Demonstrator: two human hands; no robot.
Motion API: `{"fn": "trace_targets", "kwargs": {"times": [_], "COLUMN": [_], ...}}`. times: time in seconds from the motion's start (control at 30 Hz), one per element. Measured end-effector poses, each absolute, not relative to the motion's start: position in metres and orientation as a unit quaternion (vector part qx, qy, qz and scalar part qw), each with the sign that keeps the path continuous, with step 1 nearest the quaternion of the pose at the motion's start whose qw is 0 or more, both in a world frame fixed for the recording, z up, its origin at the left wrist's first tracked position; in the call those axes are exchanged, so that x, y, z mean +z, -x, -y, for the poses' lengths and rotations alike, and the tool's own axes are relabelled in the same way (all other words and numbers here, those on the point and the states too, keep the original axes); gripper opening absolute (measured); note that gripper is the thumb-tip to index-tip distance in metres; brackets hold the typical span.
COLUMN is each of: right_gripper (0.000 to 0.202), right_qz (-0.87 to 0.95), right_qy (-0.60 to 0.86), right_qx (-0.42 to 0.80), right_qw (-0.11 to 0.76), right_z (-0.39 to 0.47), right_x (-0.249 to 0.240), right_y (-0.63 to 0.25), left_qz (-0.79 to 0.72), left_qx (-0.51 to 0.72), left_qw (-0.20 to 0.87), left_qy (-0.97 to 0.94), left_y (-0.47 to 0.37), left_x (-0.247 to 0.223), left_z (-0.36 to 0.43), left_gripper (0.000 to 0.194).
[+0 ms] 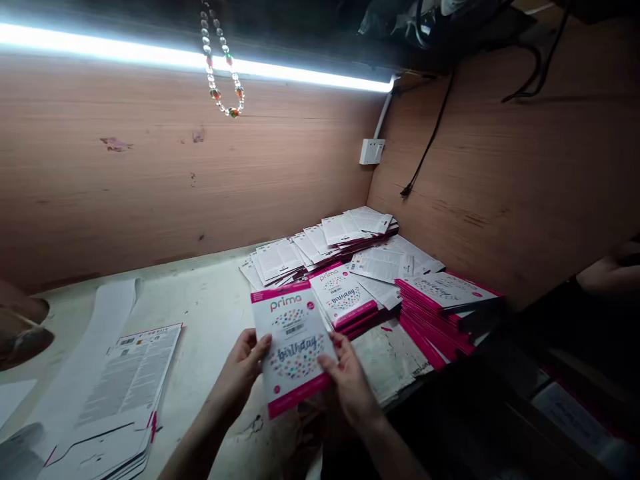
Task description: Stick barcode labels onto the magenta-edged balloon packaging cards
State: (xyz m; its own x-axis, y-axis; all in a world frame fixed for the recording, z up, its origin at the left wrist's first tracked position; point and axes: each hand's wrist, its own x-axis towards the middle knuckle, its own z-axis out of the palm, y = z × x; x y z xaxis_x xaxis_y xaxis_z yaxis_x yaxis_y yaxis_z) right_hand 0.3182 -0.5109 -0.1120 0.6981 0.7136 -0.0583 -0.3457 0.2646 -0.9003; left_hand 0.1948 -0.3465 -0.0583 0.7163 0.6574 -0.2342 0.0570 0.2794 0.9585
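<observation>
Pink-and-white packet (294, 337): your left hand (246, 363) and right hand (349, 380) pinch opposite sides, seemingly so its front faces you.

Left hand (250, 357), right hand (347, 377) — both bare — and bare, tapering forearms (213, 413).

Unfolded card sheets (135, 373) stacked at table's left, heap of packets (345, 230) at table's back right, pile of packets (443, 293) at right edge, socket (372, 152) on wall above heap, beads (233, 112) hanging before back wall.
</observation>
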Motion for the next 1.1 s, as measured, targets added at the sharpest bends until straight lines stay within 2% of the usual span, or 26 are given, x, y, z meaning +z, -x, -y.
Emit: {"fn": "trace_targets", "kwargs": {"times": [0.07,0.1,0.17,0.27,0.37,0.43,0.53,0.6,0.67,0.73,0.87,0.97,1.1], "right_gripper": [0.047,0.043,0.038,0.034,0.03,0.032,0.036,0.037,0.034,0.032,0.06,0.069,0.06], "right_qz": [0.197,0.211,0.228,0.219,0.228,0.241,0.285,0.378,0.525,0.671,0.807,0.823,0.809], "right_qy": [0.581,0.656,0.839,0.909,0.924,0.928,0.91,0.858,0.769,0.654,0.513,0.495,0.511], "right_qx": [0.271,0.215,0.089,0.0,-0.041,-0.052,-0.144,-0.198,-0.16,-0.063,0.083,0.133,0.172], "right_qw": [0.742,0.692,0.486,0.355,0.305,0.28,0.264,0.286,0.329,0.344,0.279,0.244,0.235], "right_z": [0.515,0.517,0.519,0.513,0.502,0.497,0.489,0.48,0.469,0.456,0.431,0.431,0.468], "right_x": [-0.101,-0.098,-0.093,-0.094,-0.097,-0.097,-0.095,-0.098,-0.107,-0.121,-0.148,-0.156,-0.147], "right_y": [-0.367,-0.392,-0.438,-0.476,-0.48,-0.473,-0.448,-0.413,-0.362,-0.303,-0.217,-0.211,-0.253], "left_qz": [-0.3,-0.306,-0.336,-0.384,-0.439,-0.475,-0.486,-0.482,-0.503,-0.519,-0.472,-0.417,-0.358], "left_qx": [0.182,0.177,0.177,0.188,0.207,0.2,0.192,0.204,0.217,0.216,0.199,0.215,0.213], "left_qw": [0.708,0.678,0.605,0.481,0.333,0.273,0.246,0.243,0.232,0.218,0.239,0.275,0.353], "left_qy": [-0.613,-0.645,-0.7,-0.765,-0.809,-0.812,-0.816,-0.817,-0.804,-0.798,-0.825,-0.839,-0.838], "left_y": [-0.191,-0.184,-0.167,-0.137,-0.114,-0.103,-0.088,-0.079,-0.071,-0.065,-0.065,-0.066,-0.065], "left_x": [-0.06,-0.063,-0.074,-0.1,-0.125,-0.133,-0.13,-0.121,-0.111,-0.103,-0.098,-0.101,-0.104], "left_z": [0.352,0.351,0.345,0.332,0.324,0.324,0.322,0.317,0.308,0.302,0.307,0.322,0.333], "left_gripper": [0.052,0.054,0.056,0.056,0.06,0.061,0.057,0.054,0.05,0.043,0.027,0.025,0.026]}}
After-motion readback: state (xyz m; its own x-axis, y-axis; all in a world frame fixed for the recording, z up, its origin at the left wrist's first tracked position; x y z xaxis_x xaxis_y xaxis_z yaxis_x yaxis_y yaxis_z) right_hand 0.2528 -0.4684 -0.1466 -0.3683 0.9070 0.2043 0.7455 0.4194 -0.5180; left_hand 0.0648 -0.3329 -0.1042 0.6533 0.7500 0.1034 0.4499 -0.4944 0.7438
